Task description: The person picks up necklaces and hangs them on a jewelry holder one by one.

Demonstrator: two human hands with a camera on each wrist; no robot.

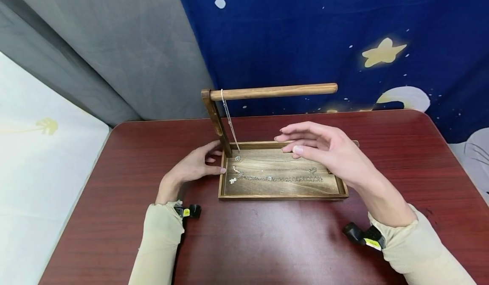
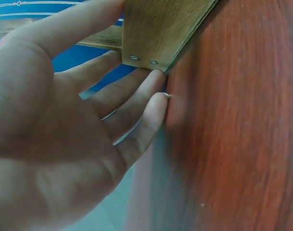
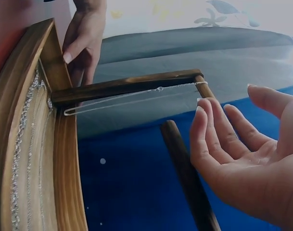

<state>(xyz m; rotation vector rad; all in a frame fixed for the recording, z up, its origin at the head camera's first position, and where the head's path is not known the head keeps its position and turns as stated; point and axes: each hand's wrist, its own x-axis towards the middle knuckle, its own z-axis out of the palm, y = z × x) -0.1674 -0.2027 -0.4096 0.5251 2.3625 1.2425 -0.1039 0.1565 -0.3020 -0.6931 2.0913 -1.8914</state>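
Observation:
A wooden tray holds several thin chain necklaces laid lengthwise. At its left end a wooden post rises to a round horizontal rod. One silver necklace hangs from the rod near the post, its pendant low over the tray. My left hand is at the tray's left end, thumb on the outer side by the rim and fingers extended near the back corner, as the left wrist view shows. My right hand hovers over the tray's right part, fingers loosely bent, holding nothing.
A second dark wooden bar shows beside my right hand in the right wrist view. The tray stands on a reddish-brown table. Behind the table hang a grey curtain and a blue curtain with stars.

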